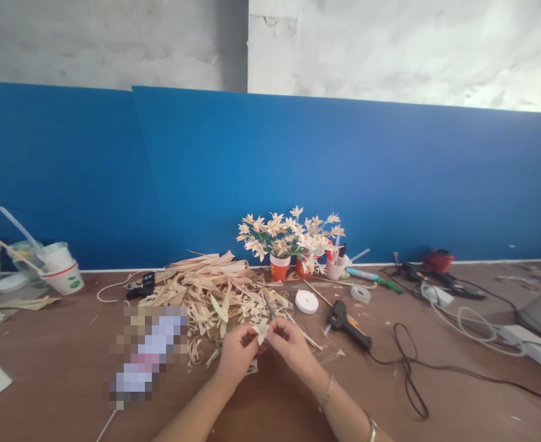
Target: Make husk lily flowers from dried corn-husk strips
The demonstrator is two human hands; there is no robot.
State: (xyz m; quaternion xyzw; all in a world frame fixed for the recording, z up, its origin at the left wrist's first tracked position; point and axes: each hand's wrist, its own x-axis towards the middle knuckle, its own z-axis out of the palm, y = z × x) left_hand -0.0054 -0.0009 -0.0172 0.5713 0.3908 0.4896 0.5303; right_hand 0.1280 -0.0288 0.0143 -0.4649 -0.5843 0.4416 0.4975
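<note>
Pinching the husk flower (261, 333) from its left with the left hand (237, 355) and from its right with the right hand (293, 348), with curled fingers (243, 332); angling both bare forearms (195, 405) toward it from its near side.

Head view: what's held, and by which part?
A pale flower, pinched at its left edge by the left hand and its right edge by the right hand.

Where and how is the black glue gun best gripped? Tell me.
Grip the glue gun by its handle, probably from above and the near right: it lies flat, and the slim handle slants that way, away from the bulkier body.
</note>
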